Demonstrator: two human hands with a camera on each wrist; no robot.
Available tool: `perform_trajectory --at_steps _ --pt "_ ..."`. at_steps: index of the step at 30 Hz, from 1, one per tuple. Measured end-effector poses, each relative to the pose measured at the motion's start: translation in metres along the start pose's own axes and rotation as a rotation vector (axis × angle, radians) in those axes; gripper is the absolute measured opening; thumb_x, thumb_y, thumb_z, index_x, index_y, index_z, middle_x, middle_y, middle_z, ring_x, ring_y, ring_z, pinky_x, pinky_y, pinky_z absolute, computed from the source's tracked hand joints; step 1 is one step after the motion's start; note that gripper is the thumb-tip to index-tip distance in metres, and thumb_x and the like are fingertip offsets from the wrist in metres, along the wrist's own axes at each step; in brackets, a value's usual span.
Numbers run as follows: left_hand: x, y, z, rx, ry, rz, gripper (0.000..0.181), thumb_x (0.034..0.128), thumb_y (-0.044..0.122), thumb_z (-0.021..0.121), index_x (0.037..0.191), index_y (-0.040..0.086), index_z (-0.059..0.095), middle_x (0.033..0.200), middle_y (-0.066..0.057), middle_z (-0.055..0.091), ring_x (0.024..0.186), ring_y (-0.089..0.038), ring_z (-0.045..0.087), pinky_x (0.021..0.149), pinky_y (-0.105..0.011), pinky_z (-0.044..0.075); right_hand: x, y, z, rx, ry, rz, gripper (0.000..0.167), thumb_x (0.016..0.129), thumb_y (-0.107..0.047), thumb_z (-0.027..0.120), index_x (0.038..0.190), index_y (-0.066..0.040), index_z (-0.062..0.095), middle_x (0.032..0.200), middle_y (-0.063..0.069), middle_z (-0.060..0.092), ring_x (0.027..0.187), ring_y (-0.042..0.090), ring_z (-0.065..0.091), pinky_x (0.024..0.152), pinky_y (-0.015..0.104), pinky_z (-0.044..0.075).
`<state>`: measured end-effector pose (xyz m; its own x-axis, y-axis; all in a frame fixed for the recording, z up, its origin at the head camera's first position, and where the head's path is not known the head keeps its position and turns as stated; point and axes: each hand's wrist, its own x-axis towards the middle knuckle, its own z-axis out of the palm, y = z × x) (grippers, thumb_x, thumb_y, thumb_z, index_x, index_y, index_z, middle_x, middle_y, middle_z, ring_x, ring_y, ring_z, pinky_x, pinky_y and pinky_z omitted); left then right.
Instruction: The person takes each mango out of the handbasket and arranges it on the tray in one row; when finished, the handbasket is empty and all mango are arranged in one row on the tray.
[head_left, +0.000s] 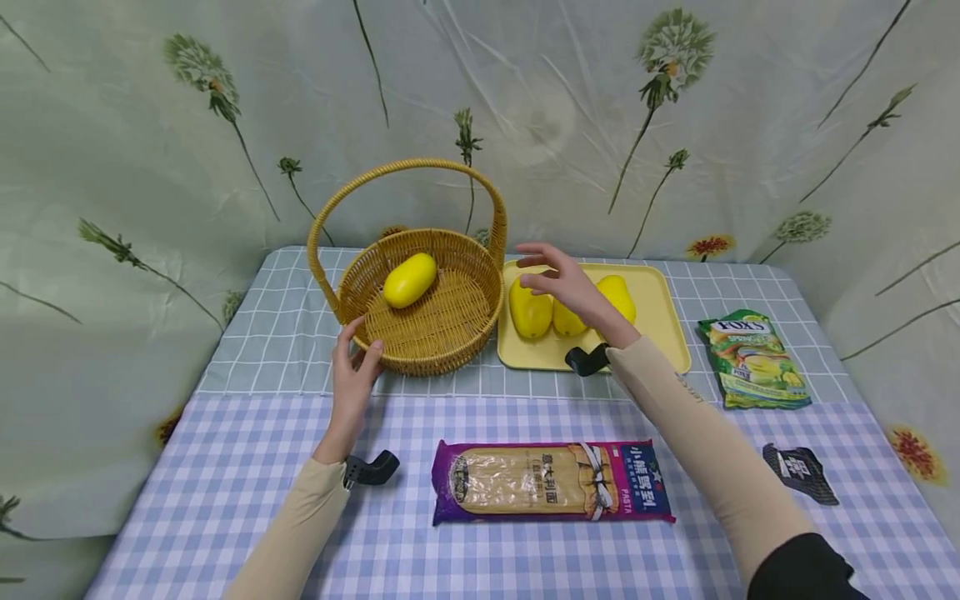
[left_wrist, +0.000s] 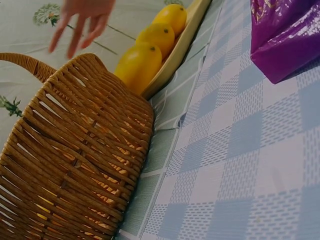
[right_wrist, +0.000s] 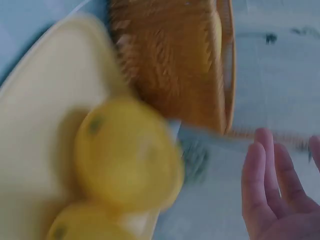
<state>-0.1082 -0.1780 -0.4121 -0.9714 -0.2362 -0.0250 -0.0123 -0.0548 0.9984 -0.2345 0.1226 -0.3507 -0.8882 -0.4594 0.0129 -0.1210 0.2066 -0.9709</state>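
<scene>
My left hand (head_left: 352,392) holds the near-left rim of a wicker basket (head_left: 442,362) with a tall arched handle. Inside the basket lies one yellow mango-like fruit (head_left: 410,281). Over the left part of a pale yellow tray (head_left: 663,333), my right hand (head_left: 566,287) hovers with fingers spread and nothing in them. Below it, three more yellow fruits (head_left: 531,310) lie in a row on the tray. The right wrist view shows the straight fingers of the right hand (right_wrist: 280,195) apart from the fruit (right_wrist: 127,155). In the left wrist view the left hand is out of sight.
A purple pasta packet (head_left: 553,482) lies on the checked cloth in front. To the right of the tray is a green candy bag (head_left: 756,358), with a small black packet (head_left: 801,472) nearer me. A flower-printed curtain (head_left: 555,125) hangs behind the table.
</scene>
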Motion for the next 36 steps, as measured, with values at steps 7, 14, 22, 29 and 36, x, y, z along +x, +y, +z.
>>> perform_trajectory --at_steps 7,14,22,29,36 --pt "0.001 -0.002 -0.001 0.003 0.001 -0.004 0.053 0.1011 0.016 0.048 0.148 0.007 0.027 0.152 -0.018 0.008 0.132 -0.034 0.031 0.103 -0.047 0.038 0.038 -0.02 0.047 -0.013 -0.13 -0.025 0.049 0.098 -0.013 0.056 0.143 -0.008 0.04 0.139 0.016 0.042 0.113 0.031 0.053 0.091 0.043 0.047" --pt "0.0 -0.002 -0.002 -0.011 -0.007 0.012 0.054 0.1009 0.016 0.049 0.148 0.006 0.026 0.151 -0.018 0.007 0.133 -0.035 0.03 0.103 -0.047 0.038 0.07 -0.031 0.079 -0.049 -0.152 -0.013 0.049 0.098 -0.013 0.056 0.144 -0.013 0.041 0.142 0.012 0.041 0.121 0.023 0.047 0.091 0.042 0.048" --pt "0.0 -0.002 -0.001 0.016 -0.003 0.006 0.052 0.1009 0.019 0.049 0.148 0.009 0.029 0.152 -0.017 0.008 0.133 -0.034 0.03 0.102 -0.045 0.039 0.095 -0.031 0.103 -0.124 -0.165 0.065 0.052 0.097 -0.013 0.055 0.146 -0.011 0.037 0.147 0.015 0.034 0.127 0.027 0.041 0.095 0.042 0.044" --pt "0.001 -0.001 -0.002 0.023 -0.005 0.01 0.051 0.101 0.018 0.049 0.147 0.008 0.029 0.151 -0.018 0.008 0.133 -0.037 0.03 0.102 -0.047 0.04 0.107 -0.024 0.118 -0.198 -0.23 0.107 0.059 0.096 -0.011 0.053 0.15 -0.011 0.03 0.153 0.017 0.025 0.138 0.03 0.027 0.106 0.039 0.033" --pt "0.0 0.0 -0.002 0.025 -0.009 0.009 0.051 0.101 0.018 0.049 0.147 0.008 0.029 0.151 -0.02 0.008 0.134 -0.041 0.027 0.102 -0.049 0.039 0.11 -0.019 0.127 -0.299 -0.283 0.118 0.063 0.095 -0.011 0.053 0.151 -0.009 0.026 0.152 0.017 0.025 0.136 0.027 0.028 0.107 0.035 0.032"
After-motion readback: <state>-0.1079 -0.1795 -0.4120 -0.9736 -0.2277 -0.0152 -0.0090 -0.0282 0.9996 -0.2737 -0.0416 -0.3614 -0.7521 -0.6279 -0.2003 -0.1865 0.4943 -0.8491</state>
